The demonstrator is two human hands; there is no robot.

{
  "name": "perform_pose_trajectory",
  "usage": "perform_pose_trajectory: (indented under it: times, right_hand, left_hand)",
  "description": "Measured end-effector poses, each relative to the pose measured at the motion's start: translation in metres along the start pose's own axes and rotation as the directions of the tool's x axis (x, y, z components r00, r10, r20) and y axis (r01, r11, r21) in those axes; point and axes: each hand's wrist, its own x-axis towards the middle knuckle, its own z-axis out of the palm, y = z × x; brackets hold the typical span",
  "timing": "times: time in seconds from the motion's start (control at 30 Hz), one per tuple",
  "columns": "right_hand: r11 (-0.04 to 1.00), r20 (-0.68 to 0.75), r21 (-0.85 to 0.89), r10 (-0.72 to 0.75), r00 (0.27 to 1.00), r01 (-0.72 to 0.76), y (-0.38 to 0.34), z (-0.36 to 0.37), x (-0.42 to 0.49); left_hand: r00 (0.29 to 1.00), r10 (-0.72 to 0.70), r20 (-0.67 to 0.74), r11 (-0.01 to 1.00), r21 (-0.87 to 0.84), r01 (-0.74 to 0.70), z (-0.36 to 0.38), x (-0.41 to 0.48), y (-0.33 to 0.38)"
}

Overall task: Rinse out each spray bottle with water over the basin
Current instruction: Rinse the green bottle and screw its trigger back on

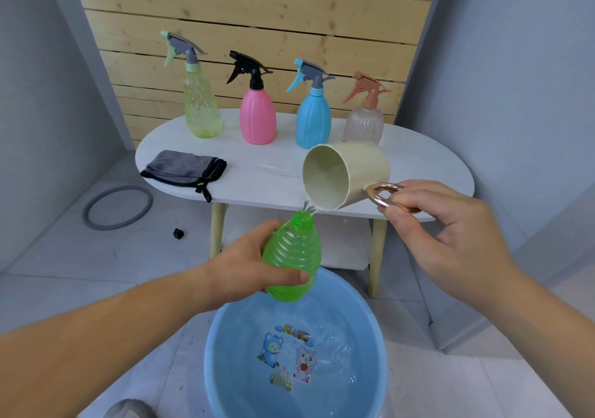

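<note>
head view: left hand [244, 267] clamped round green bottle [293, 256], capless, held above near blue basin [222, 337]. right hand [450, 224] gripped on handle of cream cup [360, 166], tipped, water running into the bottle's neck. far white table [418, 160]: yellow-green bottle [201, 105], pink bottle [257, 118], blue bottle [313, 121], clear bottle [363, 124] in a row, sprayers on; grey cloth [180, 168] at left.

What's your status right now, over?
Left hand holds green bottle over basin. Right hand tips cup, water entering. Nothing blocking.
</note>
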Motion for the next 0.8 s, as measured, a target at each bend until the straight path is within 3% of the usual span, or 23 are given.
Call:
perform_pose_trajectory:
  times: [0.8]
  right_hand:
    - [0.977, 0.032, -0.128, -0.165, 0.986, 0.168, 0.0016, 0.0003, -0.0007]
  left_hand:
    - [1.0, -0.006, 0.001, 1.0, -0.002, 0.006, 0.0018, 0.0008, -0.0019]
